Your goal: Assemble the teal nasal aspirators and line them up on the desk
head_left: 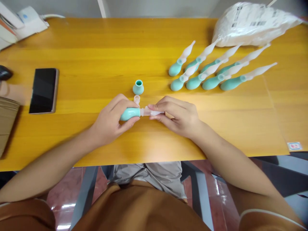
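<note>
My left hand (113, 118) is closed around a teal rubber bulb (130, 113) lying sideways just above the yellow table (96, 57). My right hand (178, 115) pinches the clear plastic tip (150, 111) that sits in the bulb's mouth. Just behind my fingers a small clear cap (137, 98) stands on the table, and a second teal bulb (138, 87) stands upright behind it. Farther right, several finished teal bulbs with clear tips (216, 72) lie in two rows.
A white plastic bag (250, 24) lies at the back right. A black phone (44, 90) lies face up at the left, beside a brown box edge (6, 122). A white device (26, 21) sits at the back left corner. A small sticker (294, 146) marks the right front edge.
</note>
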`<action>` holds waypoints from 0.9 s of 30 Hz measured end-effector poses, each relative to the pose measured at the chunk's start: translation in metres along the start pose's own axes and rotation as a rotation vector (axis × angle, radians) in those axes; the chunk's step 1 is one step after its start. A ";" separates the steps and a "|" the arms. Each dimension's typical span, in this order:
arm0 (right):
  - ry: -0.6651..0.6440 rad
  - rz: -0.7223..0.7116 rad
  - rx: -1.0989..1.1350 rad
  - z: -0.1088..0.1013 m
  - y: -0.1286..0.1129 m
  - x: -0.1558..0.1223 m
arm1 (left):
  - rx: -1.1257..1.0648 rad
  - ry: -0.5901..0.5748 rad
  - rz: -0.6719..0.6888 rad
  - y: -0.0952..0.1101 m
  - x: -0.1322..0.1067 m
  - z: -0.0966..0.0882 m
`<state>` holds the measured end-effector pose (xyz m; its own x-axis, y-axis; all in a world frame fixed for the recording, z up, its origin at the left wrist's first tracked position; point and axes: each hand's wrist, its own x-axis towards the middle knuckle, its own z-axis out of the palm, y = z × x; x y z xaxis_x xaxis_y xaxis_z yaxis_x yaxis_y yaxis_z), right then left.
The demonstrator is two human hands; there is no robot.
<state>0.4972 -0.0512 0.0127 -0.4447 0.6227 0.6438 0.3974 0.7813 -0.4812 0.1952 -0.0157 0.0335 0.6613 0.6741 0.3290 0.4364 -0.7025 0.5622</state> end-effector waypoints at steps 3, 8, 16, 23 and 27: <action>0.010 0.016 0.051 0.000 -0.002 0.001 | 0.007 -0.001 0.036 0.000 0.000 0.000; -0.033 0.137 0.104 0.001 -0.003 -0.001 | 0.016 -0.011 0.044 -0.001 -0.001 0.000; -0.012 0.273 0.269 0.007 -0.007 -0.004 | 0.013 0.028 0.078 -0.003 -0.003 0.002; 0.027 0.336 0.350 0.014 -0.008 -0.006 | 0.021 0.044 0.094 -0.004 -0.004 0.002; 0.000 0.343 0.311 0.013 -0.009 -0.005 | 0.020 0.031 0.076 -0.003 -0.004 0.002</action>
<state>0.4858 -0.0612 0.0061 -0.3296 0.8476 0.4158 0.2618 0.5052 -0.8223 0.1924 -0.0168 0.0286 0.6738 0.6253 0.3937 0.3979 -0.7559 0.5199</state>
